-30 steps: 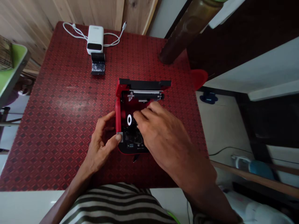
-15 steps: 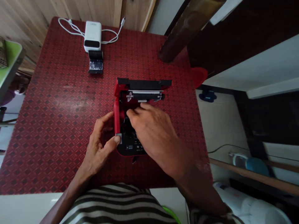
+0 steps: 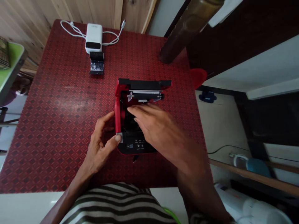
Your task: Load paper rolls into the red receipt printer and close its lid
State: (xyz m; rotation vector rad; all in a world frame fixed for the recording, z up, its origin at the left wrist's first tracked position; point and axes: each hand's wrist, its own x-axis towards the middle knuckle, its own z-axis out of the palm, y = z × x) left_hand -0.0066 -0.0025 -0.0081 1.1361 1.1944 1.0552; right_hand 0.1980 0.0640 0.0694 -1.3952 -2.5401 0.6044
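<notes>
The relaxed left hand [image 3: 99,144] thumbs the corner of a red printer [image 3: 137,147] just to its right; the open right hand [image 3: 158,130] hovers above, where a bump could jar the raised lid [image 3: 144,84].

The left hand [image 3: 99,146] stands curled with its thumb [image 3: 116,139] stretched forward, while the right hand [image 3: 160,132] reaches across palm-down, its fingers [image 3: 137,113] extended and slightly blurred.

Soft even light, faint shadows, right hand [image 3: 161,133] blurred, edges wide-angle warped
</notes>
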